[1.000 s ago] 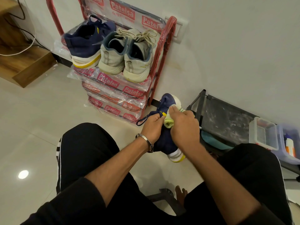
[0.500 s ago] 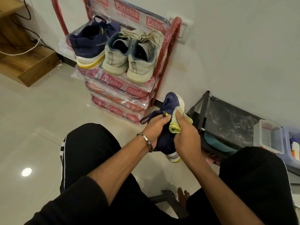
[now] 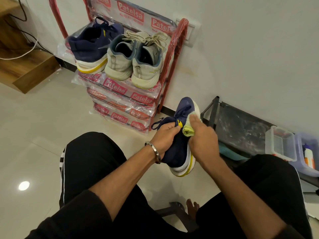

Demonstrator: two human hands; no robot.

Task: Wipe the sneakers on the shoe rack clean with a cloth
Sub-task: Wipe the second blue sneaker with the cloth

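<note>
I hold a navy sneaker [image 3: 177,152] with a white and yellow sole above the floor, toe pointing away. My left hand [image 3: 165,137] grips it at the collar, fingers curled into the opening. My right hand [image 3: 202,138] presses a bunched yellow-green cloth [image 3: 188,131] against the sneaker's right side near the laces. On the red shoe rack [image 3: 174,54] top shelf stand the matching navy sneaker [image 3: 89,47] and a pair of pale grey sneakers [image 3: 133,61].
The rack's lower shelves are wrapped in printed plastic [image 3: 120,107]. A low black rack [image 3: 241,128] stands at right against the wall with clear plastic tubs [image 3: 283,147]. A wooden step [image 3: 25,69] with cables lies at left. My knees frame the glossy tiled floor.
The right hand has slid the cloth forward along the sneaker toward its toe. The left hand keeps its grip on the collar. The view has shifted slightly.
</note>
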